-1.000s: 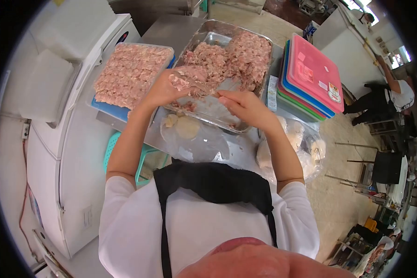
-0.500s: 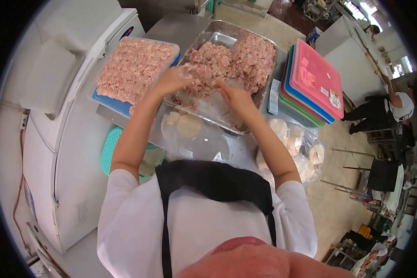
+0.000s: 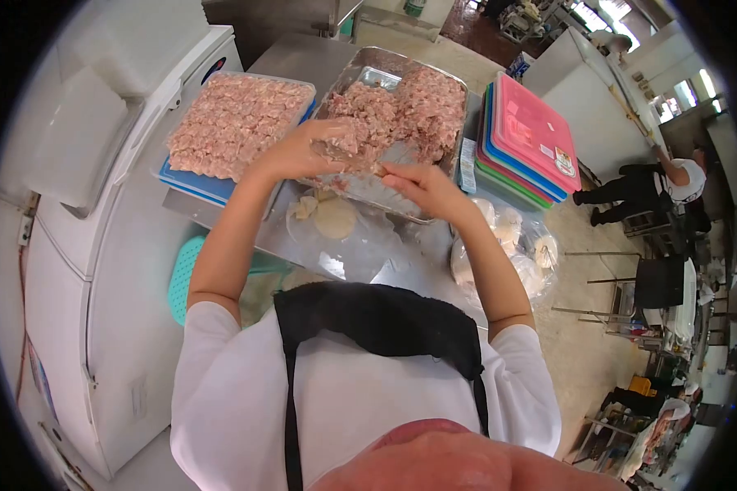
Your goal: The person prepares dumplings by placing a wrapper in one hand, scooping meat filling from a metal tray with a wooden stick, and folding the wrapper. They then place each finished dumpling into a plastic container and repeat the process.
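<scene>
My left hand (image 3: 303, 152) is curled over the near left side of a metal tray (image 3: 427, 219), fingers wrapped round what looks like a pale dumpling with meat, partly blurred. My right hand (image 3: 424, 188) is closed in a pinch, thumb and fingers on a thin thing pointing at the left hand; I cannot make out its kind. Ground meat (image 3: 428, 106) is heaped in the tray's far part. Nearer me, round dough wrappers (image 3: 334, 219) lie on a clear plastic sheet. To the left, a shallow container holds rows of meat dumplings (image 3: 229, 123).
Stacked coloured lids (image 3: 534, 135) stand right of the tray. A plastic bag with pale round packs (image 3: 516, 245) lies at the table's right edge. A white freezer (image 3: 131, 327) is on the left, by a turquoise stool (image 3: 186, 278). Another person (image 3: 671, 180) works far right.
The camera view has shifted slightly, so the tray and lids sit further left. Both hands stay close together over the tray's near side, the right hand a little lower.
</scene>
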### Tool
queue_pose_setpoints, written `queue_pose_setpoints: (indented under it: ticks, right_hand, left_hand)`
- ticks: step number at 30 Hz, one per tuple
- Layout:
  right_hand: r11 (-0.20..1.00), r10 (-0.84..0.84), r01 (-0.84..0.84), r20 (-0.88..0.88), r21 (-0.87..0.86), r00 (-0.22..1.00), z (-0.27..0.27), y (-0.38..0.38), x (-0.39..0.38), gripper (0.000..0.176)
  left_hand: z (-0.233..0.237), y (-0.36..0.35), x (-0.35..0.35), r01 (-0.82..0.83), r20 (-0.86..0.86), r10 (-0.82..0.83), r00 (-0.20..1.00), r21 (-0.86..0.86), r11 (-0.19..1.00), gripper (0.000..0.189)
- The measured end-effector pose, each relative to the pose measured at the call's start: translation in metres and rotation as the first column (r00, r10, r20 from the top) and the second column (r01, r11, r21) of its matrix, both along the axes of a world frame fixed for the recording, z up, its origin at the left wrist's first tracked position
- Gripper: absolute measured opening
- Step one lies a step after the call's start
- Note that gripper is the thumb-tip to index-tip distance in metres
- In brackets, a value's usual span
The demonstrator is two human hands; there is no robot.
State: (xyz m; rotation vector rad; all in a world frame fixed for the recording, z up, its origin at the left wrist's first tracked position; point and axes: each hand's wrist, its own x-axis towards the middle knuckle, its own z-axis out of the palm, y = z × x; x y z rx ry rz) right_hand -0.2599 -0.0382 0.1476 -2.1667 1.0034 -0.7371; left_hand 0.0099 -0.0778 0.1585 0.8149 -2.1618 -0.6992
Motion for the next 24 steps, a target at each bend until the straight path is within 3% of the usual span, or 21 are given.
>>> queue_pose_setpoints:
  ticks: [1,3,4,7,10,11,14,15,18,19,22,23,24]
  right_hand:
    - [0.999,-0.015,0.009,-0.128,-0.046,0.992,0.011,-0.005,-0.006,0.035]
    - [0.959,-0.178,0.117,-0.222,-0.26,0.959,0.033,0.004,-0.007,0.032]
    - [0.916,-0.263,0.158,-0.254,-0.368,0.931,0.041,0.008,-0.003,0.03]
    - [0.845,-0.358,0.212,-0.225,-0.49,0.906,0.039,0.03,0.03,0.023]
    - [0.843,-0.406,0.27,-0.219,-0.466,0.887,-0.014,-0.008,0.019,0.022]
    - [0.844,-0.517,0.25,-0.597,-0.474,0.613,-0.007,-0.007,0.009,0.02]
    - [0.85,-0.525,0.412,-0.472,-0.327,0.708,-0.005,0.007,0.0,0.02]
    - [0.85,-0.524,0.462,-0.31,-0.254,0.793,0.0,0.013,0.008,0.024]
    - [0.916,-0.371,0.375,0.056,-0.141,0.927,0.021,0.031,0.05,0.03]
    - [0.944,-0.313,0.319,0.081,-0.077,0.946,0.04,0.044,0.079,0.034]
    - [0.959,-0.187,0.167,-0.068,-0.23,0.98,0.04,0.055,0.143,0.032]
    - [0.973,-0.204,0.187,-0.128,-0.133,0.971,0.042,0.055,0.151,0.028]
    - [0.956,-0.256,0.218,-0.198,-0.194,0.946,0.052,0.059,0.157,0.027]
  left_hand:
    - [0.002,0.003,0.0,-0.006,-0.016,0.005,1.0,-0.078,0.997,0.041]
    - [0.006,0.005,0.003,-0.016,-0.069,0.025,0.997,0.126,0.992,0.04]
    - [0.009,0.003,0.007,-0.017,-0.094,0.039,0.995,0.225,0.974,0.04]
    - [-0.007,-0.018,0.022,0.015,-0.069,0.003,0.998,0.249,0.968,0.04]
    - [-0.01,-0.026,0.029,-0.098,0.167,0.06,0.984,0.232,0.968,0.04]
    - [-0.006,-0.023,0.035,-0.08,0.08,0.062,0.995,0.233,0.969,0.037]
    - [0.012,-0.001,0.062,-0.023,-0.08,0.044,0.996,0.243,0.97,0.035]
    - [0.022,0.007,0.073,-0.015,-0.091,0.04,0.995,0.259,0.966,0.037]
    - [0.021,0.011,0.097,0.029,-0.129,-0.01,0.992,0.149,0.988,0.039]
    - [0.02,0.011,0.106,0.043,-0.14,-0.032,0.99,0.076,0.996,0.039]
    - [0.026,0.018,0.135,0.079,-0.052,-0.071,0.996,0.17,0.982,0.038]
    - [0.021,0.018,0.145,0.053,-0.028,-0.051,0.998,0.082,0.995,0.038]
    - [0.014,0.018,0.155,0.024,-0.008,-0.024,1.0,-0.008,1.0,0.037]
